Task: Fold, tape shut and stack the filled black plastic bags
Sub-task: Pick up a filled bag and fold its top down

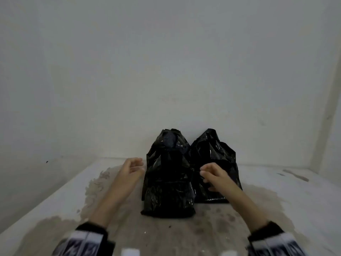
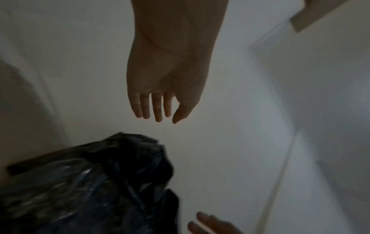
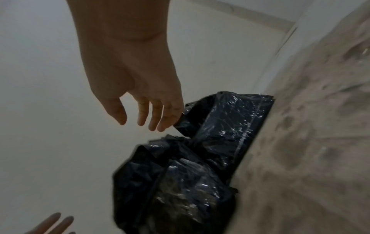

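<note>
Filled black plastic bags stand in two piles against the back wall. The left pile (image 1: pixel 168 182) reaches further forward than the right pile (image 1: pixel 217 154). My left hand (image 1: pixel 141 165) hovers just left of the left pile, fingers straight, empty; the left wrist view shows this hand (image 2: pixel 167 120) above a crinkled bag (image 2: pixel 90 182). My right hand (image 1: pixel 203 175) sits in front of the right pile near the gap between the piles, fingers loosely bent, holding nothing. In the right wrist view my right hand (image 3: pixel 136 125) has its little finger close beside a bag's folded edge (image 3: pixel 220 123); contact cannot be told.
The bags stand on a white surface (image 1: pixel 276 191) with a wide brown stain (image 1: pixel 166 233), in a corner of white walls (image 1: pixel 166 71). A small dark speck (image 1: pixel 47 162) marks the left wall. Patterned black-and-white sleeves (image 1: pixel 86 241) cover both forearms.
</note>
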